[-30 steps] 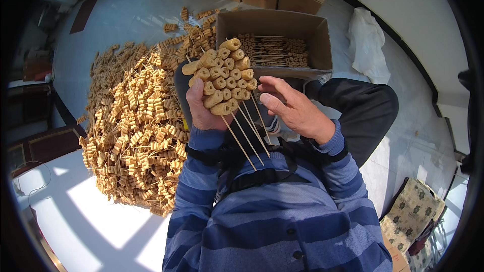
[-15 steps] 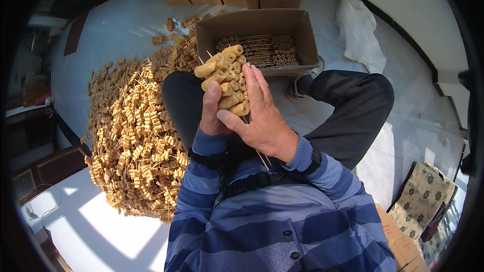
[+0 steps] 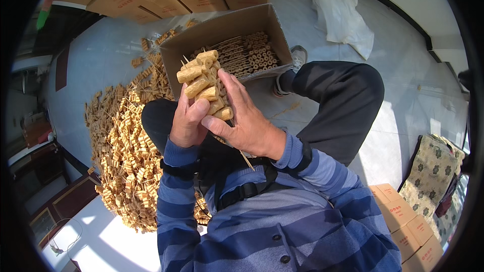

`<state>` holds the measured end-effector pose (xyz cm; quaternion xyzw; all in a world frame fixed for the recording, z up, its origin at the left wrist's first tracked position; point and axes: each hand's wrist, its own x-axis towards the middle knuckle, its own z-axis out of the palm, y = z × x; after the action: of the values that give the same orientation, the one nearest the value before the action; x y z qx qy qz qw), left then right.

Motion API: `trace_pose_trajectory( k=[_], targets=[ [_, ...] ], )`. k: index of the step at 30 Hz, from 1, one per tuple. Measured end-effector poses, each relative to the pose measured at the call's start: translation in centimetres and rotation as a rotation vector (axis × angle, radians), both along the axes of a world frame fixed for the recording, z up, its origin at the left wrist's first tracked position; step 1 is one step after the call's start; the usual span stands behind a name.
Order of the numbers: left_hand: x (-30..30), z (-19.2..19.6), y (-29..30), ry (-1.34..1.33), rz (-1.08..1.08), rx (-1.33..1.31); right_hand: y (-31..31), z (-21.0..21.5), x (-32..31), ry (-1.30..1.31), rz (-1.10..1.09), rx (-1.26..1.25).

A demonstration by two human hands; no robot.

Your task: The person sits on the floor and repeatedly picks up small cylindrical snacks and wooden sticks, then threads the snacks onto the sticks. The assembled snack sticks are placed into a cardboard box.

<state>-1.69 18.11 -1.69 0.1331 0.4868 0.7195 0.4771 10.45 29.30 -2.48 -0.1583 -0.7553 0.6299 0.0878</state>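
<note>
1. Whereas the right hand (image 3: 249, 126) stood apart a second ago, it now joins the left hand (image 3: 185, 121), fingers of both curled snugly round the skewered bundle (image 3: 196, 86).
2. Bundle: wearer's side of the open carton (image 3: 227, 27), seemingly gathered tighter.

Harsh sunlight; warped, dark rim
</note>
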Motion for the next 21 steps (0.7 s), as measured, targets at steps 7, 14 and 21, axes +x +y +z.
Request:
trace_pose_trajectory(
  k=[7,14,21],
  targets=[
    [-5.3,2.0,6.9,0.308,-0.214,-0.182,4.3,-2.1,0.8,-0.142,-0.09,0.085],
    [-8.4,-4.6,14.2,1.531,-0.598,-0.638,4.3,-4.8,1.5,-0.286,0.029,0.414],
    [-7.5,-15.6,18.9,1.813,-0.588,-0.662,5.2,-6.0,1.1,-0.319,0.008,0.344]
  ],
)
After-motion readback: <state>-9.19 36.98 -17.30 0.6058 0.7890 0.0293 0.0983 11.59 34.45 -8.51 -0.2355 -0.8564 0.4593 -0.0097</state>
